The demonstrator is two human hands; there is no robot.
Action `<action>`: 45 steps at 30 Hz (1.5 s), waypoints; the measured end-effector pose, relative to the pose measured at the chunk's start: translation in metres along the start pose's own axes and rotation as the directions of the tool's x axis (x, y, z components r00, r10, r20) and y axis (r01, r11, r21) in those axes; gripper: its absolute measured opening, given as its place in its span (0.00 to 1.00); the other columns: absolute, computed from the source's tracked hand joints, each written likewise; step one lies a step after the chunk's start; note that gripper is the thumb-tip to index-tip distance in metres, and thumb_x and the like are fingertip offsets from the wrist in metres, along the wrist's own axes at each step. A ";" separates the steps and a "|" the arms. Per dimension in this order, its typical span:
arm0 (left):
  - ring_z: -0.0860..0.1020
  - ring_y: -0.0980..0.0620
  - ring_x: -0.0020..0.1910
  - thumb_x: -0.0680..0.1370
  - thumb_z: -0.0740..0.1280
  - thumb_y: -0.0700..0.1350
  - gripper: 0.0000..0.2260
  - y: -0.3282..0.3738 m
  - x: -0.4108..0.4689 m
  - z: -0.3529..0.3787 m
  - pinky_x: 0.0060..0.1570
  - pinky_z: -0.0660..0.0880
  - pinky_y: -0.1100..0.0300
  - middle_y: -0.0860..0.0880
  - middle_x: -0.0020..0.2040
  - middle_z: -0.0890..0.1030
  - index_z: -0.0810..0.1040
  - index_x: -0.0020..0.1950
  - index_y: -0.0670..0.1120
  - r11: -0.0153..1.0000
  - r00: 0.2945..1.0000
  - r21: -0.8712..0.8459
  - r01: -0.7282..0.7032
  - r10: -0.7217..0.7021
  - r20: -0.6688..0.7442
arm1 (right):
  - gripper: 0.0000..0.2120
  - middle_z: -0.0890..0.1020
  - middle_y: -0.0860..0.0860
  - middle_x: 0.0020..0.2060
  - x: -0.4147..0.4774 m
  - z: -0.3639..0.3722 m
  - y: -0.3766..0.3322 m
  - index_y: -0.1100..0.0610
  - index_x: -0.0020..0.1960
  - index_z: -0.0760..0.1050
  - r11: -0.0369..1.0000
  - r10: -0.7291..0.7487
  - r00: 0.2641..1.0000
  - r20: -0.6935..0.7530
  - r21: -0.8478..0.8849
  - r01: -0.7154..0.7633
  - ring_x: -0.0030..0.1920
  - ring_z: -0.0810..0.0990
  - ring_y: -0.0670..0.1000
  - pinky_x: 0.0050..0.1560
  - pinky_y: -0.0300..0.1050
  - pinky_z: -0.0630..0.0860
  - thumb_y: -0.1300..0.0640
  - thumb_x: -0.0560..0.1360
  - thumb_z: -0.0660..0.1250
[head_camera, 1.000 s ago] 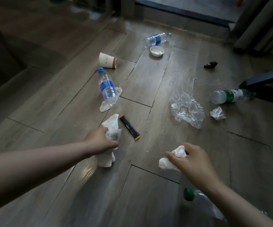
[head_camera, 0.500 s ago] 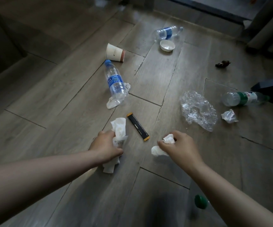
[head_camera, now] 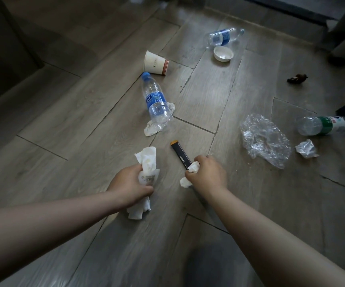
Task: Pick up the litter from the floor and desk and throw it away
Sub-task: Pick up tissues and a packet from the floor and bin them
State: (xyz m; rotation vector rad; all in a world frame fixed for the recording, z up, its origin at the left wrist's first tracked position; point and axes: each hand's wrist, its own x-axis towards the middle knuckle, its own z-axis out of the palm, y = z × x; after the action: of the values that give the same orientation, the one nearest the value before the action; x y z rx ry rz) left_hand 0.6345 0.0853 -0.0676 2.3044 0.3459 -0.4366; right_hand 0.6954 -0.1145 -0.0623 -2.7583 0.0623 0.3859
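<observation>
Head view: both arms reach down over the wood-look floor (head_camera: 64, 121). The left hand (head_camera: 130, 187) is clenched around a white tissue (head_camera: 147, 160), which sticks out above and below the fist. The right hand (head_camera: 206, 175) clutches a smaller tissue wad (head_camera: 193, 167) and covers the near end of a black stick packet (head_camera: 180, 155); whether its fingers touch the packet cannot be told.

Beyond lie a blue-capped bottle (head_camera: 155, 100) on top of a crumpled napkin (head_camera: 152, 128), a tipped paper cup (head_camera: 155, 63), a second blue-label bottle (head_camera: 223, 37) and a small white dish (head_camera: 223, 53). To the right are crumpled clear plastic (head_camera: 264, 139), a silvery paper ball (head_camera: 307, 149), and a green-label bottle (head_camera: 322, 125) whose far end is lost in shadow beside dark furniture at the frame edge. A small brown scrap (head_camera: 298, 78) is too dim to identify.
</observation>
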 end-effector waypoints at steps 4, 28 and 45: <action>0.76 0.61 0.37 0.64 0.72 0.46 0.10 -0.007 -0.005 -0.005 0.32 0.67 0.64 0.57 0.37 0.79 0.73 0.39 0.57 1.000 1.000 -0.021 0.016 -0.016 -0.006 | 0.12 0.79 0.52 0.51 0.006 0.005 -0.004 0.54 0.52 0.76 0.999 0.043 0.999 0.018 -0.022 -0.042 0.50 0.79 0.56 0.46 0.45 0.72 0.56 0.68 0.67; 0.83 0.49 0.38 0.64 0.68 0.49 0.09 0.196 -0.120 -0.123 0.42 0.78 0.52 0.48 0.36 0.84 0.78 0.42 0.48 0.909 0.952 -0.287 0.302 -0.273 0.137 | 0.03 0.74 0.50 0.28 -0.136 -0.195 0.002 0.61 0.36 0.76 0.632 0.490 0.858 0.152 0.617 -0.470 0.33 0.70 0.50 0.34 0.43 0.66 0.62 0.65 0.69; 0.82 0.52 0.37 0.61 0.70 0.45 0.11 0.608 -0.368 -0.386 0.33 0.76 0.61 0.49 0.38 0.84 0.80 0.44 0.49 0.936 0.872 -0.340 -0.089 0.237 0.427 | 0.06 0.74 0.46 0.25 -0.404 -0.695 -0.114 0.54 0.34 0.73 0.442 0.794 0.581 -0.181 0.827 -0.347 0.30 0.71 0.48 0.30 0.43 0.65 0.53 0.61 0.69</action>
State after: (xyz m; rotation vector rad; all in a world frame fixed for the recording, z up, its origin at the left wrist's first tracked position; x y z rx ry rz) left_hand 0.6073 -0.0919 0.7212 1.8304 -0.0247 -0.7674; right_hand 0.4963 -0.2538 0.7128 -1.8199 1.1517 -0.2849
